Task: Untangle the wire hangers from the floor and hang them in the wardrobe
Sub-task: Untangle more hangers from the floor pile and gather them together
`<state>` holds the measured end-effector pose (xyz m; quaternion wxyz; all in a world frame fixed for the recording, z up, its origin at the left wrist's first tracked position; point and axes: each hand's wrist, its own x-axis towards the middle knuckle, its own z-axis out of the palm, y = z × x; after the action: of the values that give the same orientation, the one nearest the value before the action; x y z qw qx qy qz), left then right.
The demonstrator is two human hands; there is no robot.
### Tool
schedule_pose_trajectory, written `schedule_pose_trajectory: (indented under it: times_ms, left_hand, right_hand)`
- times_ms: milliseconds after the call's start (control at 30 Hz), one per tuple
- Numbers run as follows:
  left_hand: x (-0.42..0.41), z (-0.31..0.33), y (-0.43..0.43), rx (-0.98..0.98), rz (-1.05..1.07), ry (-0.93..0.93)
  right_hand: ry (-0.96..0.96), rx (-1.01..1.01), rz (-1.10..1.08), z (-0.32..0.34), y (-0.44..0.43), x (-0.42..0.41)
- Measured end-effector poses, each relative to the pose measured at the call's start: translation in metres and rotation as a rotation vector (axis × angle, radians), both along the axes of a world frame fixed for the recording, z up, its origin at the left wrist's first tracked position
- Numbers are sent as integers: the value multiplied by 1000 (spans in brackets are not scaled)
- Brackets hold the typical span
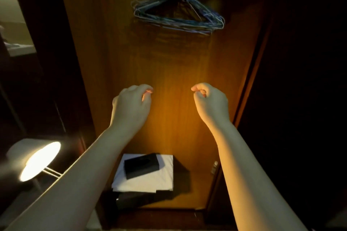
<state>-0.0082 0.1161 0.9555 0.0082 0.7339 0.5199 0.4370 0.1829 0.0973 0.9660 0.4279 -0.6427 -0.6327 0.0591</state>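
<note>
A bundle of several blue and dark wire hangers hangs at the top of the open wooden wardrobe, their hooks going up out of view. Well below the hangers, my left hand and my right hand are raised side by side in front of the wardrobe's back panel. Neither touches anything. The fingers of both hands are loosely curled with nothing visible in them.
On the wardrobe floor a black box lies on folded white cloth over a dark box. A lit white lamp shines at the lower left. The wardrobe door edge stands at the right; beyond it all is dark.
</note>
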Motion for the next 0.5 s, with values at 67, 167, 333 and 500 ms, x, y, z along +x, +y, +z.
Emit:
schedule_pose_trajectory:
  times_ms: [67, 167, 333, 500]
  left_hand:
    - [5, -12, -16, -18, 7, 34]
    - [16, -37, -36, -57, 17, 67]
    - [31, -94, -52, -178, 42, 147]
    - [62, -169, -65, -315, 18, 235]
  right_hand:
    - [-66, -13, -46, -18, -20, 1]
    - [-140, -49, -97, -45, -38, 5]
    - [-150, -107, -160, -107, -55, 20]
    - [-61, -204, -172, -191, -76, 50]
